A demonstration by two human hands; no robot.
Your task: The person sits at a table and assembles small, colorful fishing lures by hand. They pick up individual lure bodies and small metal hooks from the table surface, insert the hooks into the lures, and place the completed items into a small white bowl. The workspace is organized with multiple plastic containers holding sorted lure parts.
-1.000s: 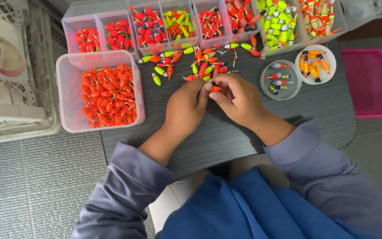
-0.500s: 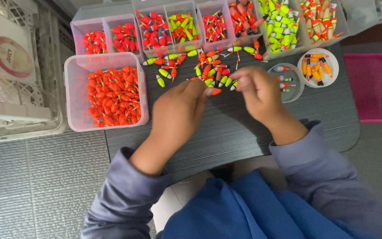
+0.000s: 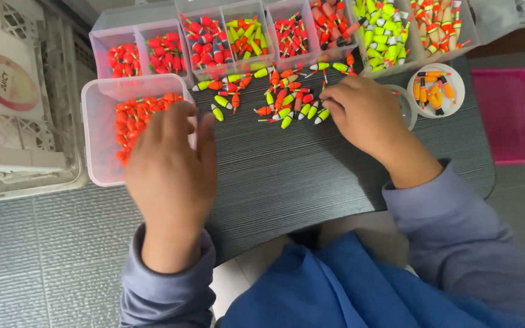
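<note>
Two hands, left hand spread over orange-float tub, right hand curled, fingertips touching loose floats

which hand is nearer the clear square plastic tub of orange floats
Left. The left hand hovers over the clear square plastic tub of orange floats, covering its right part; the right hand is well off to its right by the loose floats.

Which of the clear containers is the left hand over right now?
The big square tub of all-orange floats at the table's left edge, under the left hand; the others are smaller, farther compartments.
</note>
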